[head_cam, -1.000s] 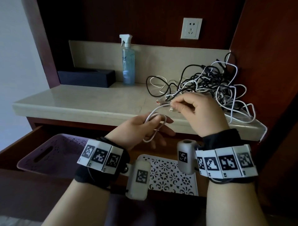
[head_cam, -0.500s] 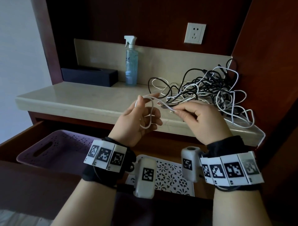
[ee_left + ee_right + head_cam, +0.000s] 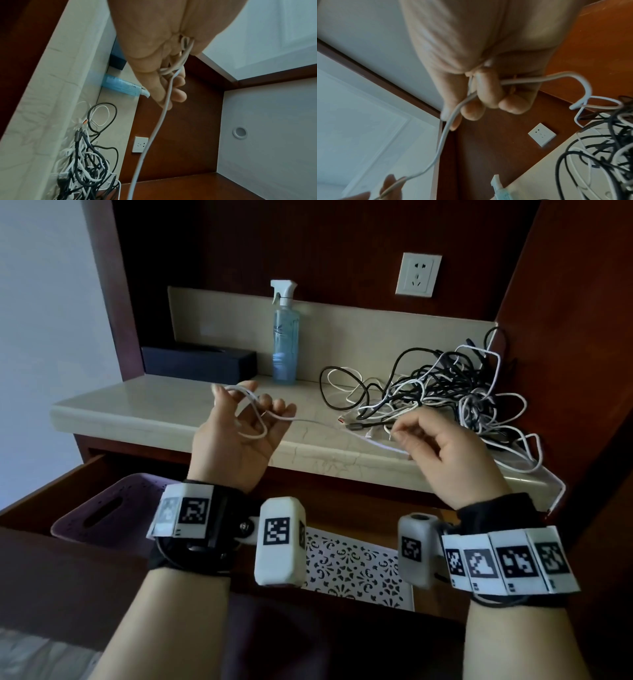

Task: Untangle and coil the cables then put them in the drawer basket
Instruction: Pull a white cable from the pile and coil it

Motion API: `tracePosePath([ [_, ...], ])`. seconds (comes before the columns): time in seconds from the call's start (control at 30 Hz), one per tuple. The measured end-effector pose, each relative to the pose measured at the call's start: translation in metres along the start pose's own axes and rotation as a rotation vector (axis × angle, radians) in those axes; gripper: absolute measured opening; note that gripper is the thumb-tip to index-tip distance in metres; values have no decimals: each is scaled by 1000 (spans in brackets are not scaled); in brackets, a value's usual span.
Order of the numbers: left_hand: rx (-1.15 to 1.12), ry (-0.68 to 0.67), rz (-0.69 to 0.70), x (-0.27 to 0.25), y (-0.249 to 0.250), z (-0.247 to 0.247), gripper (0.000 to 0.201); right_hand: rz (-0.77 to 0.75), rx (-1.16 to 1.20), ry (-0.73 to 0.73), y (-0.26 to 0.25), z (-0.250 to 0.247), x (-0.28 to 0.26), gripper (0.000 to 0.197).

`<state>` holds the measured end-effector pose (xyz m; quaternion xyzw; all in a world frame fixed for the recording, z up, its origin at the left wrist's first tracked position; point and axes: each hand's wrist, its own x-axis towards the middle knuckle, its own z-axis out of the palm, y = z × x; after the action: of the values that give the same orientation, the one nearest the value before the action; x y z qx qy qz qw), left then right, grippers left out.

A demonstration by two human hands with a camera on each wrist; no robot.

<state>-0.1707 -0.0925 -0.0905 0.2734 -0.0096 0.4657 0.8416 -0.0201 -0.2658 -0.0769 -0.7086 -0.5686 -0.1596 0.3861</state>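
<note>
Head view. The left hand [image 3: 236,436] is raised palm-up above the tabletop [image 3: 144,409], its fingers loosely curled through a small loop of the white cable [image 3: 310,422]. The cable runs rightward in a near-straight span to the right hand [image 3: 442,453], whose grip pinches it between thumb and forefinger. The tangle of black and white cables [image 3: 445,392] lies at the right end of the tabletop. Below, the open drawer holds a purple basket [image 3: 102,508], with no cable visible in it.

Left wrist view. Coiled turns of the cable sit in the hand's [image 3: 154,44] grip between thumb and fingers [image 3: 178,94]; the free length trails away from the hand.

Right wrist view. The hand [image 3: 481,75] has its fingers closed round the cable, which exits toward the tangle.

Step judged in hand: coiling the first cable, early in the task. The next move likely calls for feeding another turn onto the left hand while easing slack out of the tangle without snagging.
</note>
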Motion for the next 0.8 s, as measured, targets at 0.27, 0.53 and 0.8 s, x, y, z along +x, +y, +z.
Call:
tracePosePath([
  [0.27,216,15,-62,-1,-7,-1,37,-21,-59,-197,-12,3,8,23],
  [0.53,559,58,-10,-5,-12,4,30,73,-92,-358,-17,-2,9,7],
  [0.8,588,48,-13,-4,-19,8,29,24,-165,-311,-9,-3,10,8],
])
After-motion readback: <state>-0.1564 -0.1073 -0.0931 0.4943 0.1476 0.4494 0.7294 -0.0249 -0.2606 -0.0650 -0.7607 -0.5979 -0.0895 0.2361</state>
